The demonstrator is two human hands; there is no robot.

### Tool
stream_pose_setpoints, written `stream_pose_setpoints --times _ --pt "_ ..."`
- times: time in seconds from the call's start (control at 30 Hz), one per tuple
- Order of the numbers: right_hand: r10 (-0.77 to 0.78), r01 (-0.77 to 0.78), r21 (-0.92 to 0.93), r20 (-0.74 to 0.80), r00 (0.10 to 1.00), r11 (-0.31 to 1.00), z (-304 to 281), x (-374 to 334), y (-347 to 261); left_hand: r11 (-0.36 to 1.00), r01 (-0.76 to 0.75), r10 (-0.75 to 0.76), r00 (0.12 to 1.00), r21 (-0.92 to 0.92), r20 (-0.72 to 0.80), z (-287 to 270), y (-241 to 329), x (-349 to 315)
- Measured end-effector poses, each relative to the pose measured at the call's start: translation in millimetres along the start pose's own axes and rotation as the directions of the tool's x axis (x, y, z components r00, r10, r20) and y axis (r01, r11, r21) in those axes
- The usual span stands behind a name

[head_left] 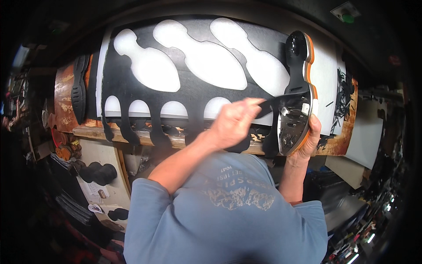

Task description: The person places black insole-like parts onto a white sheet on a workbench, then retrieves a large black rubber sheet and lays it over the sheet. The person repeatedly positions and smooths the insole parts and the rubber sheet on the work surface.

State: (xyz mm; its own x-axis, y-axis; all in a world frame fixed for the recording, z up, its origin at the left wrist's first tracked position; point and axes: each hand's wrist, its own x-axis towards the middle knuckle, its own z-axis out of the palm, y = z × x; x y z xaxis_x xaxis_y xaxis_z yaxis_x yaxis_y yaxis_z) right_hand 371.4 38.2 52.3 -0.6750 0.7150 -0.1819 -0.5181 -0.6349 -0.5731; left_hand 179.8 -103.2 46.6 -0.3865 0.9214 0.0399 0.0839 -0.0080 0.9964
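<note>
My right hand (305,143) grips the lower edge of a sole-shaped cutting die (293,121) with an orange and white rim. The lower half of its shiny metal inside, with slot-shaped blades, lies bare. A black sole-shaped piece (295,79) still covers the upper part of the die. My left hand (235,123), slightly blurred, is closed on the loose end of this piece and holds it away from the die, to the left. Below both lies a black sheet (198,94) with sole-shaped cutouts, through which a white board (323,66) shows.
Thin black scraps (343,103) are heaped at the board's right end. A slotted black sole (79,90) lies at the left on the worn wooden bench (66,101). Along the front edge, tongues of the black sheet hang over a wooden rail (90,132). White sheets (364,136) stand at right.
</note>
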Motion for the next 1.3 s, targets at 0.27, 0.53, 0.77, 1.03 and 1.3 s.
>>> stream_pose_setpoints --times 0.27,0.53,0.77,1.03,1.3 --pt "-0.096 0.081 -0.342 -0.026 0.995 0.936 -4.9 -9.0 -30.5 0.978 0.120 -0.181 0.895 -0.171 -0.408 -97.2 -23.1 -35.1" --pt "-0.463 0.002 -0.975 -0.104 0.880 0.221 -19.6 14.3 -41.1 0.953 0.106 -0.223 0.878 -0.284 -0.423 -96.4 -25.0 -32.0" --pt "-0.445 -0.069 -0.905 0.139 0.884 -0.420 -45.5 25.8 -32.6 0.905 0.068 -0.221 0.918 -0.419 -0.328 -104.8 -25.6 -30.7" --pt "-0.571 -0.087 -0.930 0.143 0.809 -0.357 -89.2 39.7 -62.4 0.955 0.161 -0.258 0.865 -0.249 -0.430 -112.2 -28.1 -33.3" --pt "-0.485 -0.086 -0.910 0.135 0.864 -0.406 -92.9 30.4 -59.0 0.998 -0.052 0.056 0.775 0.024 -0.630 -208.6 -17.5 -57.2"
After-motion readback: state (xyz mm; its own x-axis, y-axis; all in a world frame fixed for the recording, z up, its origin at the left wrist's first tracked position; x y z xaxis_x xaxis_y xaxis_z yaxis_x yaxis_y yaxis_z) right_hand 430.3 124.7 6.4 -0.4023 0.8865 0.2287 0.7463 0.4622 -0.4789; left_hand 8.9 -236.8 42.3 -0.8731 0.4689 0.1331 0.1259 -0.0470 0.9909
